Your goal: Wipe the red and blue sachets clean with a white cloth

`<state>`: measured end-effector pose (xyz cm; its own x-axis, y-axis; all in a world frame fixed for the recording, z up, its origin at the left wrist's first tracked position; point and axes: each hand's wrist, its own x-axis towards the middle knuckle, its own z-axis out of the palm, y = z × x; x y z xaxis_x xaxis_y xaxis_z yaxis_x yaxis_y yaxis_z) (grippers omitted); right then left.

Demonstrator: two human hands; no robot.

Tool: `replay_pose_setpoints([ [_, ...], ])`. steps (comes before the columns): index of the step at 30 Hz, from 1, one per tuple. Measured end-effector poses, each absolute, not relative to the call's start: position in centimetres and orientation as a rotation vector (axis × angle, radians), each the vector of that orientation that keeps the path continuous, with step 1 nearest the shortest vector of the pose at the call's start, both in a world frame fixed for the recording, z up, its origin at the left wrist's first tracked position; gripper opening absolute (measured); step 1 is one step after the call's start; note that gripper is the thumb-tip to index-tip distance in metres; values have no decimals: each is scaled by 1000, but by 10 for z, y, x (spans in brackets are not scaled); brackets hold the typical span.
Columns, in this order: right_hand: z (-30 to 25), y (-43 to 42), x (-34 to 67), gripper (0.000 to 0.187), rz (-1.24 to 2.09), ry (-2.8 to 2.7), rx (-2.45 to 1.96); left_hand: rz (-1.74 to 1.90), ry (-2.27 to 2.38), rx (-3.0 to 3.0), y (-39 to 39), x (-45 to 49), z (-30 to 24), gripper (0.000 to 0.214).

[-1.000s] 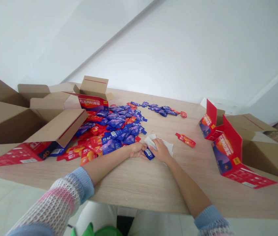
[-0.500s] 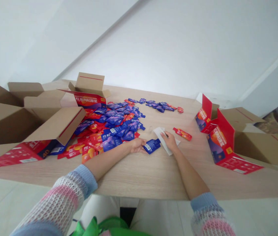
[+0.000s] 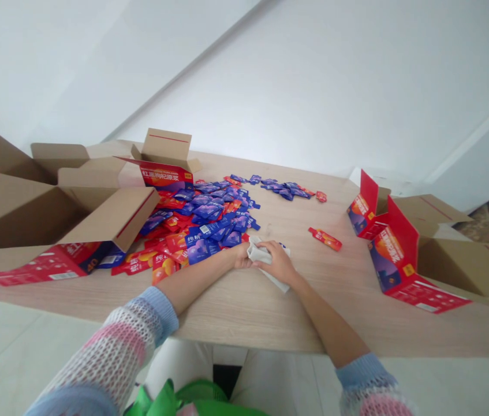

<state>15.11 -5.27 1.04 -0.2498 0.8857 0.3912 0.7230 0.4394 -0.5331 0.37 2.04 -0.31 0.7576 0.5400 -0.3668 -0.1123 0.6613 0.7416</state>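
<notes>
My left hand [image 3: 241, 256] is closed on one end of a blue sachet [image 3: 283, 245], beside the heap. Most of that sachet is covered, with just a bit of its far end peeking out. My right hand [image 3: 279, 262] presses a folded white wipe [image 3: 267, 271] over the sachet, its fingers curled on the cloth near my left fingertips. Left of both hands spreads a heap of blue and red sachets [image 3: 203, 214]. One red sachet [image 3: 325, 238] lies alone to the right.
Large open cardboard boxes [image 3: 66, 263] stand on the left, with a smaller red box [image 3: 166, 174] behind. On the right are two more open red boxes [image 3: 394, 254]. A small group of sachets [image 3: 287, 189] lies toward the back of the wooden table [image 3: 244, 315].
My right hand has moved left with the wipe and laid it over the blue sachet, which was in plain view before. My left hand keeps its hold at nearly the same place.
</notes>
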Motion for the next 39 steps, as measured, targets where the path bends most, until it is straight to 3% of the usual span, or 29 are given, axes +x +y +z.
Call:
replay_pose_setpoints([
  [16,-3,-26,192,52,53,-1723,-2004,265,553,791,23,-3,5,40],
  [24,-2,-22,235,51,78,-1483,-2235,289,970,1097,0,7,25,36],
  [30,9,-25,270,51,204,-1241,-1894,696,1404,1935,-36,0,24,23],
  [33,27,-32,270,53,387,-1154,-1554,639,1485,2393,-44,-1,26,26],
  [36,43,-43,253,50,594,-1274,-1344,560,1507,2555,-48,5,26,20],
  [39,46,-52,223,42,681,-1586,-1310,700,1434,2632,-50,11,19,18],
])
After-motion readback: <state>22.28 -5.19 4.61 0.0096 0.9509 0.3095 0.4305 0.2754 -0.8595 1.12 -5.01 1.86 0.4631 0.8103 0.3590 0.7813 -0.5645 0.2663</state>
